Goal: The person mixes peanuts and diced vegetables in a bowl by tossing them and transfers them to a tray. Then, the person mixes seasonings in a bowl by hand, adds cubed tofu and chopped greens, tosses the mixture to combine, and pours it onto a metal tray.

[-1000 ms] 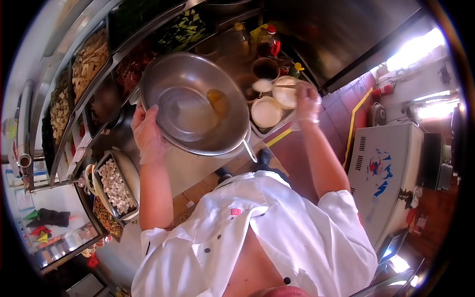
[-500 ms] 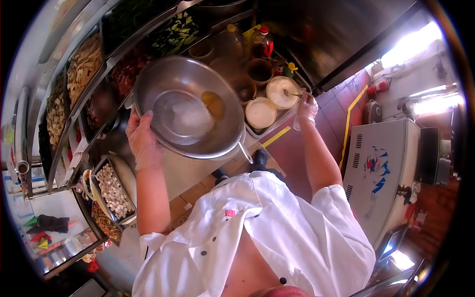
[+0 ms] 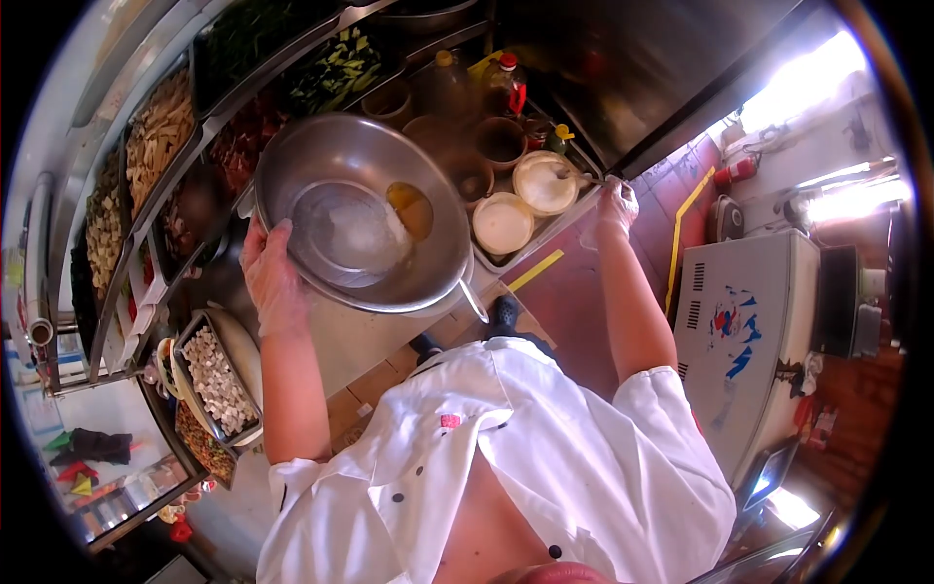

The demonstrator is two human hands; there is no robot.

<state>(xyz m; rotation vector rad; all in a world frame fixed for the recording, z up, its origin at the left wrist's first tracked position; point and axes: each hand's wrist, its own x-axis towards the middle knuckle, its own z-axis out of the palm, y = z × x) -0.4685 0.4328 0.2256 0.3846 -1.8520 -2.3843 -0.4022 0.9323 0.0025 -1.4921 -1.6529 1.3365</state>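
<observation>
Floor: reddish tiles (image 3: 582,310), yellow stripes (image 3: 537,271)
Light: strong white glare (image 3: 812,83), upper right
Furniture: white boxy cabinet (image 3: 725,394), blue-and-red print (image 3: 725,322)

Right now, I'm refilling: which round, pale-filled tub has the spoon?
The round, pale-filled tub nearest the gloved right hand, spoon inside; the other tub has none.

Wht cabinet (image 3: 725,389) w/ blue-red print (image 3: 725,322), 3 o'clock; pale diced cubes (image 3: 218,380), 8 o'clock; chopped green veg (image 3: 342,70), 11 o'clock.
</observation>
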